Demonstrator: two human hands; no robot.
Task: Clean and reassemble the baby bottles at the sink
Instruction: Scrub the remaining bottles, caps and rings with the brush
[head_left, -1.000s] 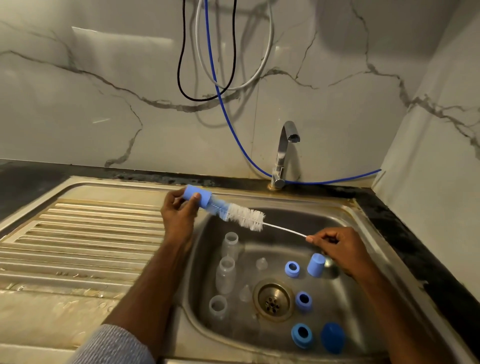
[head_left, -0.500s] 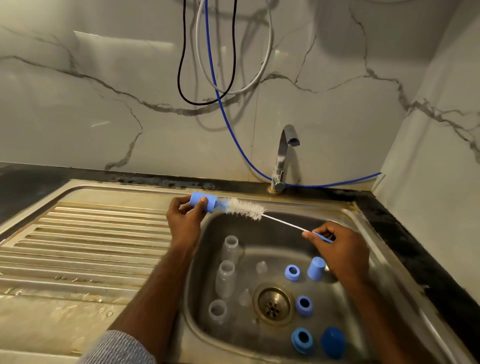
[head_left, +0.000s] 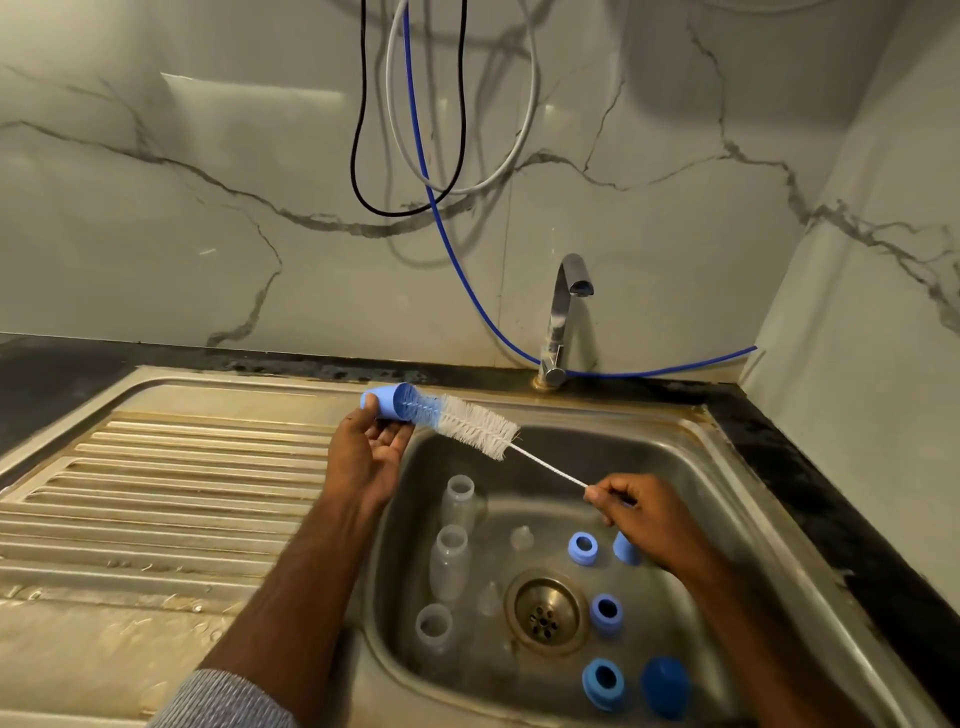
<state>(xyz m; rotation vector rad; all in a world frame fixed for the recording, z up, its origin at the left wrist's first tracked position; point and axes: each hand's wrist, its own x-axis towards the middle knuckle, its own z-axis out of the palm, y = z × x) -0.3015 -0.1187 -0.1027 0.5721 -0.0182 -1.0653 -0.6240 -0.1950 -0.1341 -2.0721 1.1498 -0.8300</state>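
Partly hidden, brush (head_left: 470, 423) tip inside blue cap (head_left: 387, 401) in left hand (head_left: 363, 457) fingers, right hand (head_left: 636, 512) fingers pinching wire.

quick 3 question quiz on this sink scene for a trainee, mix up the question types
1. True or false: the brush has its tip inside the blue cap held by the left hand.
2. Which hand pinches the brush's wire handle? A) left B) right C) neither
3. Fill in: the three clear bottles lie in the ____, left of the drain.

Key: 1 true; 2 B, the right hand; 3 sink.
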